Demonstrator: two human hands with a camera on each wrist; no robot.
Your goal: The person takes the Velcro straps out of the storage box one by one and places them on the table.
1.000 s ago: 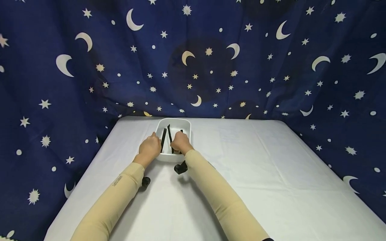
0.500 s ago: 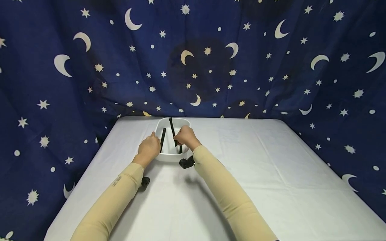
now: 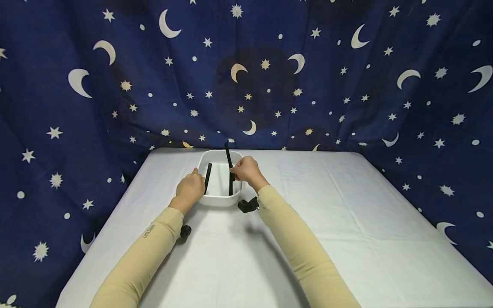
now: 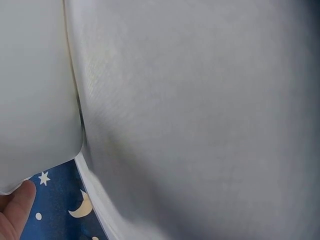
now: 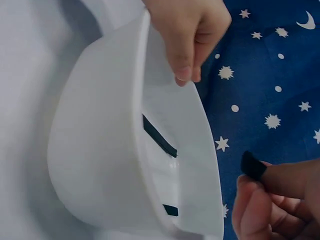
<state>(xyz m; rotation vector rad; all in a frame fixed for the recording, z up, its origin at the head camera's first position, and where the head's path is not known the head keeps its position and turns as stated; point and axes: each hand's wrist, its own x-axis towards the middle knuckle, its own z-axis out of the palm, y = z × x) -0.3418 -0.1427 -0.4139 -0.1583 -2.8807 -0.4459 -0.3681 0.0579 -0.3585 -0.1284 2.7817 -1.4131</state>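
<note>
A white rectangular bin [image 3: 218, 200] stands near the far edge of the table. My left hand [image 3: 191, 187] grips its left rim; in the right wrist view that hand [image 5: 192, 32] has its fingers hooked over the wall. Between thumb and fingers, my right hand [image 3: 247, 171] pinches a thin black strip [image 3: 228, 155], which points up and away above the bin. In the right wrist view only a short end of the held strip [image 5: 253, 166] shows. Inside the bin lie a black strip [image 3: 208, 178] at the left and another black strip [image 3: 231, 187] at the right.
The bin rests on a white cloth-covered table [image 3: 327, 222]. Behind it hangs a dark blue curtain [image 3: 327, 124] printed with moons and stars. A black wrist device [image 3: 248, 205] sticks out under the right wrist, close to the bin's front right corner.
My right hand has risen out of the bin and moved right, lifting the middle black strip with it. My left hand has stayed on the rim.
</note>
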